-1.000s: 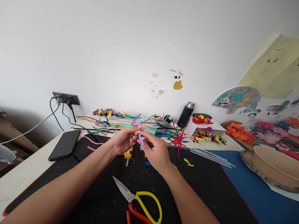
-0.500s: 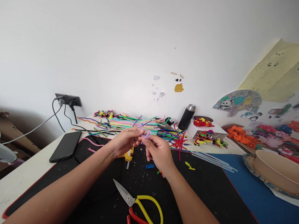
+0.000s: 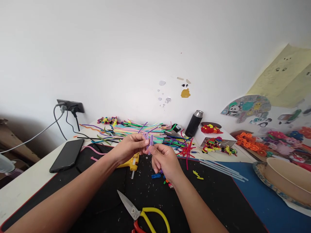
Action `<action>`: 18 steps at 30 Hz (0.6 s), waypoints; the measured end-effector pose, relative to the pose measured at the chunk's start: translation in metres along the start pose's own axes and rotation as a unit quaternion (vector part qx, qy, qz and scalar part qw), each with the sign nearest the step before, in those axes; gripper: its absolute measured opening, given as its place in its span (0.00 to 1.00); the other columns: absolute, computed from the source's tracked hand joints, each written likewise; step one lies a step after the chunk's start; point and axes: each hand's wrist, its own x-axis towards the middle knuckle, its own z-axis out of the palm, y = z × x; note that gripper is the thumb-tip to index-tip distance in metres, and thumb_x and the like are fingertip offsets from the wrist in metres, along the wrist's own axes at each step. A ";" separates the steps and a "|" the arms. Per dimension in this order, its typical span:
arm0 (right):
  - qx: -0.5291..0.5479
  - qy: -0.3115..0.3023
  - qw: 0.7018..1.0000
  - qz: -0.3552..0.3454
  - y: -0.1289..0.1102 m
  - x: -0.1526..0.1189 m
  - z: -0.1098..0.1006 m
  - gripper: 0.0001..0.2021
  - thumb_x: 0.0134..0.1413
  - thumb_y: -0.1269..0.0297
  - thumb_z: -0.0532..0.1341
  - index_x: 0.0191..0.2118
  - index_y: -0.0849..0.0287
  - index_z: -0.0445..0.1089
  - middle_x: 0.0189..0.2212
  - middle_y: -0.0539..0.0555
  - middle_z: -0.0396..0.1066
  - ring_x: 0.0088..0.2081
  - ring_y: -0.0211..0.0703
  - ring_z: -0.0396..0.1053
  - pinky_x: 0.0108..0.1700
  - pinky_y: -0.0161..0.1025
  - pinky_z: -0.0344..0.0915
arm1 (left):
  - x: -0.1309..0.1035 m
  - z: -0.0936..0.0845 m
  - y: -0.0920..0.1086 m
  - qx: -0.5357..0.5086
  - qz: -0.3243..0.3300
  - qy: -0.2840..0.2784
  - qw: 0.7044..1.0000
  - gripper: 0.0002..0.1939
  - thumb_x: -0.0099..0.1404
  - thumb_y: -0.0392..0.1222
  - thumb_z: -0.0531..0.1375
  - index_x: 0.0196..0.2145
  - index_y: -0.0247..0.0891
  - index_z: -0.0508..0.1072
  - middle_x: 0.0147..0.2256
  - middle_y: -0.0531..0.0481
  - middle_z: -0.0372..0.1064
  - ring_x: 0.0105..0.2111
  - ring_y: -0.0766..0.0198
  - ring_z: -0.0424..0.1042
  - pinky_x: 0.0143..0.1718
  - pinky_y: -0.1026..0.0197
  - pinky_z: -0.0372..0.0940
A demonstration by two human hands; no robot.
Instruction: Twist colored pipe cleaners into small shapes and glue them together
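Between my two hands is a light purple pipe cleaner (image 3: 151, 139), bent into narrow loops that stand upright. My left hand (image 3: 132, 145) pinches it from the left with thumb and fingers. From the right, my right hand (image 3: 166, 158) grips its lower part between thumb and forefinger. Both hands are raised over the black mat (image 3: 145, 194). Below them lie a short blue pipe cleaner piece (image 3: 155, 176) and small coloured bits. A yellow glue gun (image 3: 133, 163) rests partly behind my left hand. Scissors (image 3: 136, 212) with red and yellow handles lie nearer to me.
Behind my hands spreads a pile of coloured pipe cleaners (image 3: 136, 129). A black phone (image 3: 66, 155) lies at left. At right are a black thermos (image 3: 194, 123), a white box (image 3: 218, 139), clear glue sticks (image 3: 222, 170), yellow pieces (image 3: 198, 174) and a round beige bowl (image 3: 289, 174).
The purple pipe cleaner has turned, and its loops now stand side by side between my fingertips. My hands remain close together, and the view has shifted slightly.
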 end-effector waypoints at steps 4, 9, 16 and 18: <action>0.025 -0.014 0.999 0.014 -0.005 -0.003 0.003 0.21 0.58 0.45 0.68 0.30 0.61 0.72 0.09 0.38 0.52 0.10 0.30 0.55 0.16 0.30 0.47 | -0.001 -0.001 0.001 0.008 -0.007 -0.015 1.000 0.18 0.53 0.49 0.76 0.25 0.32 0.79 0.22 0.47 0.73 0.21 0.70 0.67 0.24 0.69 0.60; 0.047 -0.039 0.997 0.038 -0.009 -0.005 0.004 0.21 0.57 0.45 0.69 0.29 0.61 0.72 0.09 0.38 0.52 0.10 0.29 0.52 0.16 0.30 0.46 | -0.003 -0.003 0.003 0.023 -0.013 -0.035 0.999 0.18 0.54 0.51 0.76 0.29 0.32 0.81 0.21 0.45 0.74 0.20 0.70 0.67 0.23 0.70 0.59; 0.095 -0.064 0.991 0.065 -0.007 -0.006 0.005 0.20 0.58 0.48 0.69 0.28 0.62 0.73 0.09 0.39 0.52 0.10 0.28 0.50 0.15 0.29 0.44 | -0.005 -0.007 0.003 0.014 -0.018 -0.050 0.998 0.20 0.53 0.52 0.76 0.35 0.32 0.83 0.21 0.45 0.75 0.20 0.67 0.70 0.20 0.70 0.59; 0.100 -0.068 0.990 0.070 -0.008 -0.007 0.006 0.20 0.58 0.48 0.69 0.28 0.62 0.73 0.09 0.39 0.52 0.10 0.28 0.50 0.15 0.29 0.44 | -0.005 -0.007 0.003 0.009 -0.016 -0.053 0.998 0.20 0.53 0.52 0.76 0.36 0.33 0.83 0.21 0.46 0.74 0.19 0.67 0.71 0.19 0.70 0.59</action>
